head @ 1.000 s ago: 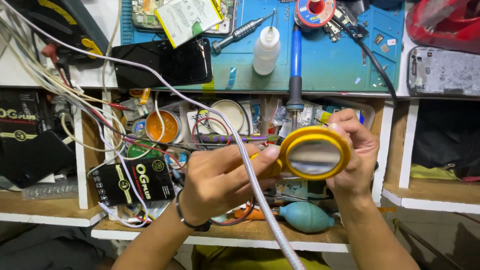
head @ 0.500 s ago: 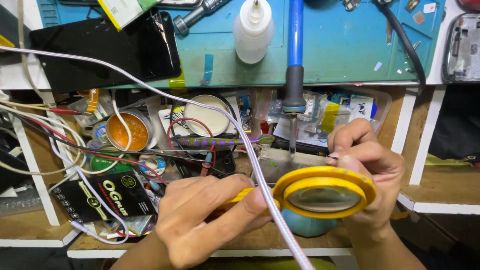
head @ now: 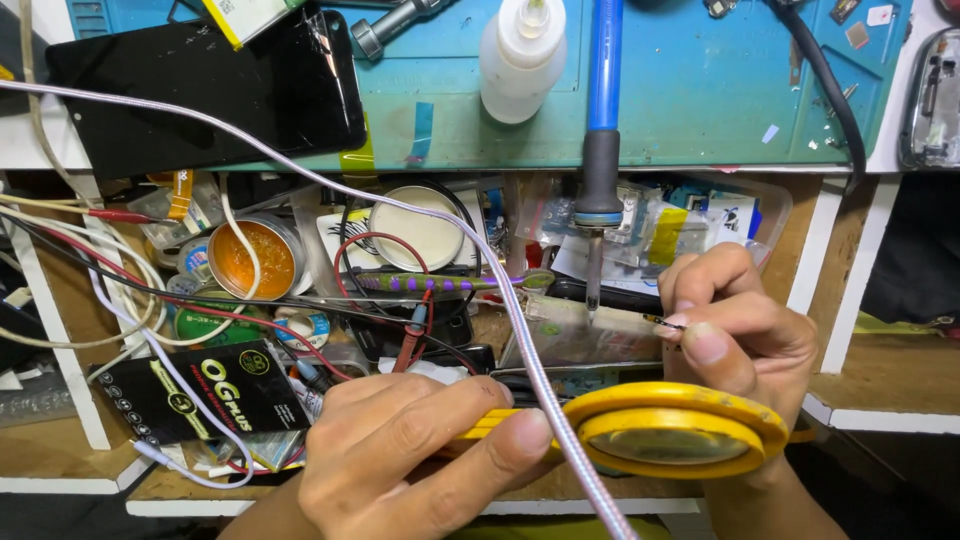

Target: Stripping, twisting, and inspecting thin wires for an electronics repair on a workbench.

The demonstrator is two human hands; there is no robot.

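Observation:
My left hand (head: 415,450) grips the yellow handle of a round magnifying glass (head: 675,430), holding it low at the front. My right hand (head: 745,340) sits just behind the lens and pinches a tiny dark component (head: 662,321) between thumb and forefinger. The blue soldering iron (head: 602,150) lies on the teal mat (head: 700,100) and overhangs its edge, its tip ending close to the pinched part. A braided white cable (head: 500,290) crosses over my left thumb.
A black phone screen (head: 210,95) and a white squeeze bottle (head: 522,60) lie on the mat. The open drawer below holds an orange flux tin (head: 250,258), a white round lid (head: 415,235), tangled red and white wires, and plastic bags.
The view has dropped and drawn closer to the drawer. The magnifying glass has tilted from facing me to nearly flat and moved lower. My right hand now pinches the small part beside the iron tip.

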